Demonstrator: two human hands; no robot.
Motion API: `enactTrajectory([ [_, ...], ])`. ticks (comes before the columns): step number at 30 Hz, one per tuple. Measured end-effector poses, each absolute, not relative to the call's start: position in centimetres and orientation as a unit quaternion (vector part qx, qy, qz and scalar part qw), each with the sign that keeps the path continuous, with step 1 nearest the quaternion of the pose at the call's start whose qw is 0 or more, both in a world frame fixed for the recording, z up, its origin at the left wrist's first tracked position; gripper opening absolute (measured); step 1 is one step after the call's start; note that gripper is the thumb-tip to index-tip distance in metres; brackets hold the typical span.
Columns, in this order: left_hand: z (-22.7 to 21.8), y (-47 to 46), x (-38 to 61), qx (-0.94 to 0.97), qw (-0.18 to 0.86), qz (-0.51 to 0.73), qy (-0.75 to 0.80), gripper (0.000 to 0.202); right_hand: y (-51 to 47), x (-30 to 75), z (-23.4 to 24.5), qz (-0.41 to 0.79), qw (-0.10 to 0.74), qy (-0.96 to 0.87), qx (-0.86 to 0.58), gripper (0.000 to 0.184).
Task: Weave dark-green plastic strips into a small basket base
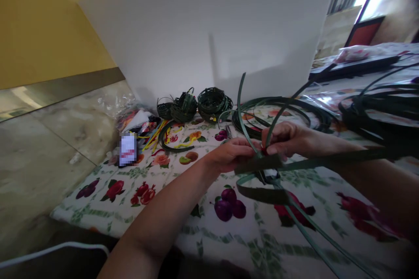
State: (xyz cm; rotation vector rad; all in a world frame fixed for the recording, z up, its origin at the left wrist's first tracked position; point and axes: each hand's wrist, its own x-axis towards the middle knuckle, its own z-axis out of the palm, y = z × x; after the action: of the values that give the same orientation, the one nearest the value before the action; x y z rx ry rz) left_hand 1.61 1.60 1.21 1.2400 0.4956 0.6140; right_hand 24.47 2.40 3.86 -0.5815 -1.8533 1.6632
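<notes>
Dark green flat strips [262,194] cross and loop in front of me, forming a loose woven piece with long ends sticking up and out. My left hand [234,153] is closed on the strips from the left side, fingertips partly hidden behind them. Close beside it, my right hand [285,140] pinches a strip [278,117] that rises to the upper right. A small red bit shows at the right fingertips, too small to name. One long strip [327,159] runs across in front of my right forearm, and other ends trail to the lower right.
Small woven green baskets [214,103] stand at the back against a white board [216,22]. Coils of green strip [319,115] lie behind my right hand and at far right. Yellow strips [157,135], plastic bags and a phone-like object [127,149] sit left on the fruit-print tablecloth [114,209].
</notes>
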Motion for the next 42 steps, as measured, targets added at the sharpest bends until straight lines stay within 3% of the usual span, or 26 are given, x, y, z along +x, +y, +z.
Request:
enactTrajectory([
  [3,0.9,1.5,2.5,0.575,0.692,0.352,0.258,0.040,2.7,24.8,3.8,0.588,0.296,-0.710,-0.251,0.024],
  [6,1.0,1.4,3.2,0.630,0.566,0.468,0.253,0.050,2.8,25.1,3.7,0.599,0.349,-0.672,-0.259,0.028],
  [13,0.8,0.5,3.2,0.785,0.046,0.578,0.219,0.016,2.6,25.1,3.6,0.631,0.412,-0.602,-0.264,0.035],
  [16,0.4,0.4,3.1,0.786,-0.036,0.580,0.211,0.014,2.2,24.4,3.6,0.631,0.406,-0.606,-0.265,0.038],
  [20,0.0,0.7,2.8,0.793,-0.064,0.550,0.255,0.009,2.0,23.5,3.1,0.639,0.396,-0.607,-0.259,0.039],
  [26,-0.1,1.1,2.5,0.807,-0.034,0.534,0.251,0.017,2.2,23.0,2.2,0.655,0.411,-0.573,-0.272,0.042],
  [30,0.7,0.5,2.8,0.780,0.053,0.572,0.247,0.020,2.8,22.9,1.5,0.672,0.408,-0.561,-0.262,0.044],
  [35,2.0,0.2,3.3,0.730,0.294,0.554,0.272,0.024,3.5,24.0,1.5,0.648,0.379,-0.610,-0.252,0.039],
  [39,2.2,1.0,3.0,0.643,0.547,0.472,0.253,0.041,3.4,25.3,2.4,0.610,0.332,-0.669,-0.267,0.035],
  [42,2.0,1.3,2.5,0.555,0.686,0.379,0.279,0.036,3.3,25.7,3.0,0.578,0.287,-0.708,-0.286,0.031],
])
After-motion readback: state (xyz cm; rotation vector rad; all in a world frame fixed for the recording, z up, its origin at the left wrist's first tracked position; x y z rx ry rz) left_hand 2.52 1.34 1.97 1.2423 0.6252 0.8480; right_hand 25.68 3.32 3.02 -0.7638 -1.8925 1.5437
